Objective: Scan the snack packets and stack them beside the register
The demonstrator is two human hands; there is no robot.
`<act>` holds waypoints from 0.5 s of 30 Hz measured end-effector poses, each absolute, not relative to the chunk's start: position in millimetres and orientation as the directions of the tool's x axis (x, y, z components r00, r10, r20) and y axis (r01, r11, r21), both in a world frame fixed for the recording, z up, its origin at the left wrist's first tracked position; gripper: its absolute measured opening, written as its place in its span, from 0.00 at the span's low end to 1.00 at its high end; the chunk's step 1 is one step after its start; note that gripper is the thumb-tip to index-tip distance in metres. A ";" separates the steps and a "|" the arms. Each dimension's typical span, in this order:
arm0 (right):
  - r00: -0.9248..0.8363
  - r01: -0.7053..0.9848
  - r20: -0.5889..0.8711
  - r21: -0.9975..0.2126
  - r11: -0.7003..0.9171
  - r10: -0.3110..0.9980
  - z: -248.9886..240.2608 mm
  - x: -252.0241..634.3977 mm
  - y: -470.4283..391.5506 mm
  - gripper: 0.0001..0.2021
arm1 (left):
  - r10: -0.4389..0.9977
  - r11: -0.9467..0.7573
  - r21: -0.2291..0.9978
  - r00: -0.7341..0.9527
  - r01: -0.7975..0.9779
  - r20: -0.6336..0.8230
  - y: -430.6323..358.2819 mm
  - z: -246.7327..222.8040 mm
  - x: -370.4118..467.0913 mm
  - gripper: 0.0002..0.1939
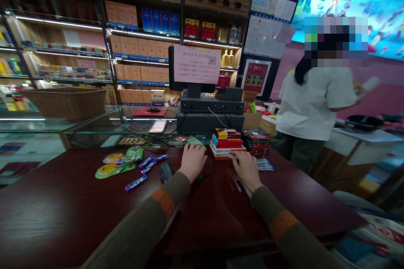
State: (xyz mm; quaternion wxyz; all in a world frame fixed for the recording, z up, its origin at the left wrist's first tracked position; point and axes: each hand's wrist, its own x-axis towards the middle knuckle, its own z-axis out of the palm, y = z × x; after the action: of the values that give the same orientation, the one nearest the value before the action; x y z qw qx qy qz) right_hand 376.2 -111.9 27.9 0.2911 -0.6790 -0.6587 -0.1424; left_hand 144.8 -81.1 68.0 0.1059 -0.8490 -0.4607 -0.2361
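Observation:
My left hand point(193, 160) reaches over the dark red table point(217, 214), its fingers slightly spread near the glass counter's edge. A dark mouse-like device point(166, 173) sits just left of its wrist. My right hand point(248, 169) has its fingers apart, with the fingertips at the front of a stack of red, white and yellow packs point(227, 145). Neither hand holds anything that shows. Right of that stack stands a pile of dark red and green packs point(257, 143). A thin dark pen-like item point(243, 189) lies by my right wrist, partly hidden.
Purple snack bars point(136, 183) and green-yellow packets point(110, 170) lie on the left. Behind are a monitor point(195, 67), a wicker basket point(65, 103) and stocked shelves. A person point(315, 96) stands at the right.

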 end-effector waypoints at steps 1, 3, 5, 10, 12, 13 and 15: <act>0.081 0.977 0.578 -0.207 0.050 0.812 28.9 369.8 -110.4 0.15 | 0.738 -0.540 0.044 0.448 0.840 0.504 -80.4 68.2 137.3 0.10; 0.053 0.976 0.579 -0.203 0.081 0.814 30.9 356.9 -107.2 0.15 | 0.749 -0.511 0.059 0.411 0.858 0.520 -79.0 69.2 122.7 0.10; 0.019 0.972 0.581 -0.202 0.122 0.814 32.7 344.0 -104.0 0.15 | 0.758 -0.478 0.076 0.367 0.875 0.539 -77.9 71.1 108.4 0.11; -0.049 0.954 0.586 -0.212 0.211 0.809 34.1 312.9 -94.4 0.14 | 0.788 -0.399 0.106 0.281 0.911 0.547 -75.4 76.7 74.9 0.13; -0.068 0.948 0.589 -0.213 0.236 0.805 33.3 301.4 -90.2 0.14 | 0.802 -0.369 0.114 0.255 0.922 0.540 -74.1 76.7 62.5 0.13; -0.078 0.945 0.591 -0.213 0.249 0.803 32.9 295.8 -88.2 0.14 | 0.808 -0.356 0.117 0.243 0.927 0.536 -73.3 75.9 56.4 0.12; -0.102 0.936 0.590 -0.215 0.278 0.801 32.3 285.1 -84.3 0.15 | 0.820 -0.330 0.120 0.221 0.936 0.528 -71.8 73.1 44.7 0.12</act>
State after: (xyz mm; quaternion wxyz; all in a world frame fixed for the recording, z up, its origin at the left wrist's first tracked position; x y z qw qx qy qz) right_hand 285.1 -84.3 32.3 0.3153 -0.5911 -0.7346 -0.1076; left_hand 44.7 -71.8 73.1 0.1123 -0.7733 -0.5679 -0.2588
